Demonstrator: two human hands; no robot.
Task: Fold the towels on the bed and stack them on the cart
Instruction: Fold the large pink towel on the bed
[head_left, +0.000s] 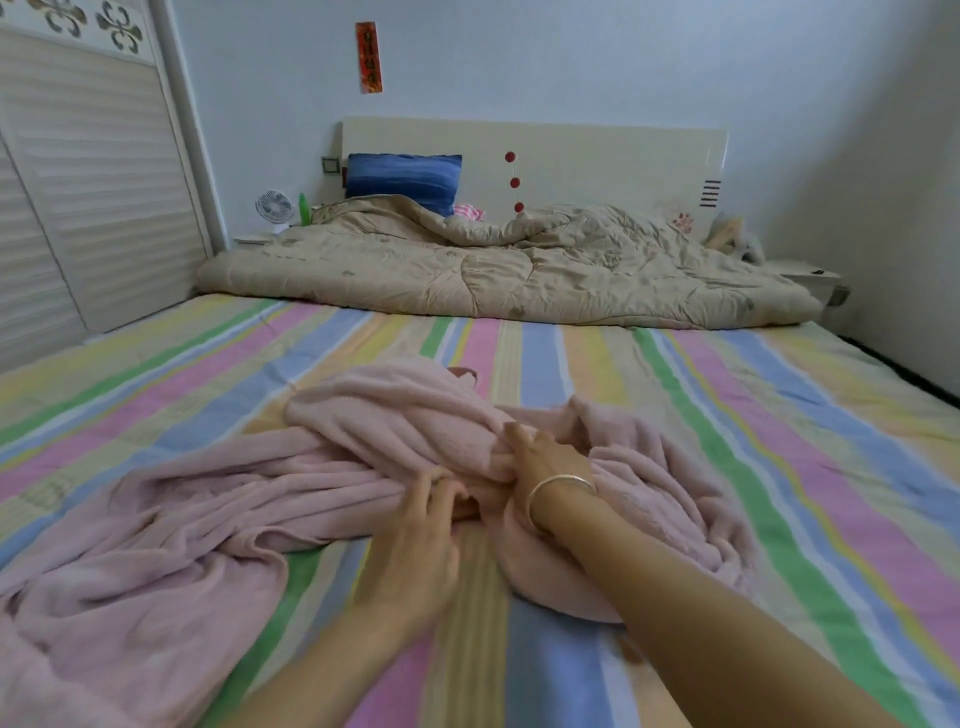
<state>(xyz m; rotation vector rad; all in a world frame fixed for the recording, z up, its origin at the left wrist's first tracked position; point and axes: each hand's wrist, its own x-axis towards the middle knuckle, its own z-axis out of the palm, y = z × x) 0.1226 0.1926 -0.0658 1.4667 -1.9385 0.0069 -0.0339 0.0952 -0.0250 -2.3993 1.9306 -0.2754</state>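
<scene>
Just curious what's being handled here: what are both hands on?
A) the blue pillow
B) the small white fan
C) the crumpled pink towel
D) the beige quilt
C: the left hand and the right hand both sit in the folds of the pink towel; the beige quilt lies well beyond them.

Pink towels (208, 519), crumpled, unfolded, sprawled across striped bed (779, 441)

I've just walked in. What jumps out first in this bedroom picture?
A crumpled pale pink fleecy towel sprawls over the near part of the pastel striped bedsheet, gripped at its middle by the left hand and the right hand, which wears a silver bangle. Beyond, a rumpled beige quilt lies across the bed's far end, a blue pillow behind it.
</scene>
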